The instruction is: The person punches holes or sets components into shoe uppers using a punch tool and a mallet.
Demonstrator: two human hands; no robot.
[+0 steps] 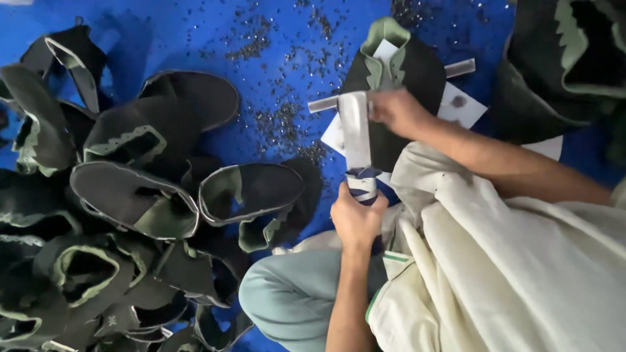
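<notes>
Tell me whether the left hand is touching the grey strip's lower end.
Touching. The head view shows the left hand wrapped around the lower end of the grey strip.

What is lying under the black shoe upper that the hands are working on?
Under the shoe upper white paper sheets stick out at both sides, lying on the blue floor. Their middle part is covered by the upper and the right hand, so it cannot be seen.

Bare forearms, a loose cream garment [521, 261], pale teal trousers [293, 293].
</notes>
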